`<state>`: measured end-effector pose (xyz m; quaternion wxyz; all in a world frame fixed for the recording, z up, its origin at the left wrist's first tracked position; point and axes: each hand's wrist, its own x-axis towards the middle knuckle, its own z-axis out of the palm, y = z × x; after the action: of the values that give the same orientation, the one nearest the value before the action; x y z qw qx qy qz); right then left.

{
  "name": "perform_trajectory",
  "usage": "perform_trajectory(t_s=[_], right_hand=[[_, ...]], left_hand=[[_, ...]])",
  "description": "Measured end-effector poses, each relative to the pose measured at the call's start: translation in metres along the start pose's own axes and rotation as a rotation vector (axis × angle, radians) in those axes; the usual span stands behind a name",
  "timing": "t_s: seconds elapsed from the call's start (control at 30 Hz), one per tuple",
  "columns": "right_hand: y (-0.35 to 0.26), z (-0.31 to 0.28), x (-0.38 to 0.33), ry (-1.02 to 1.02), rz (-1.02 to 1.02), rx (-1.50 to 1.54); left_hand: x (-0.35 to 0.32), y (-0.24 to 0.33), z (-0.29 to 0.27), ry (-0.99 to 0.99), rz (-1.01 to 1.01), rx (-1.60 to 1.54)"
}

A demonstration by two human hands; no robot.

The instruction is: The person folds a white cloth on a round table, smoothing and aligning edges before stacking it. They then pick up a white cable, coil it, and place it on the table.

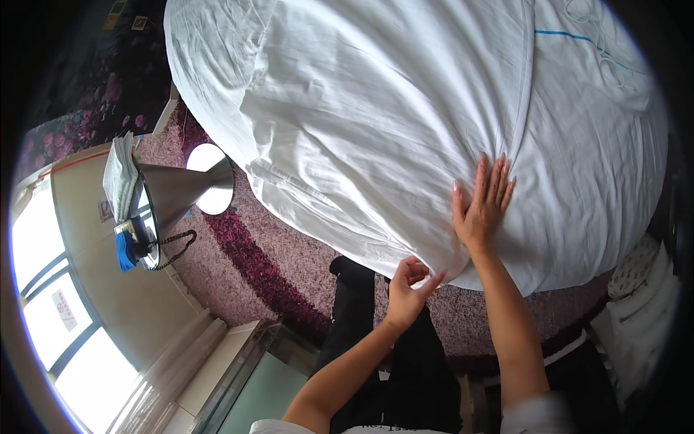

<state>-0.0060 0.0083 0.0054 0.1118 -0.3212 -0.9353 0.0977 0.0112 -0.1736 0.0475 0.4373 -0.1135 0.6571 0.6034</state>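
A large white sheet (347,123) covers a rounded bed and falls in creases toward its near edge. My right hand (482,206) lies flat on the sheet, palm down with fingers spread, and folds run outward from it. At the near edge, left of it, my left hand (410,293) has its fingers curled on the sheet's border, with the thumb stretched toward the right. The exact grip of its fingertips is partly hidden. On the right part of the bed, the cloth shows a blue line (562,34) and thin white cords (603,50).
To the left stands a small cone-stemmed table (177,189) with a stack of white cloth (121,173) and a blue item (125,249). Patterned carpet (260,246) surrounds the bed. A glass-topped cabinet (264,390) is at lower left; white textiles (643,311) lie at the right.
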Motion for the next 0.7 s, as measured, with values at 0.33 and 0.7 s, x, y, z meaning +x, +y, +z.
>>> perform_trajectory(t_s=[0.33, 0.7], right_hand=[[-0.069, 0.006, -0.011, -0.083, 0.092, 0.013], [-0.099, 0.006, -0.001, -0.142, 0.081, -0.087]], left_hand=[[0.086, 0.083, -0.144, 0.667, 0.598, 0.579], [0.173, 0.2, -0.261, -0.495, 0.36, 0.666]])
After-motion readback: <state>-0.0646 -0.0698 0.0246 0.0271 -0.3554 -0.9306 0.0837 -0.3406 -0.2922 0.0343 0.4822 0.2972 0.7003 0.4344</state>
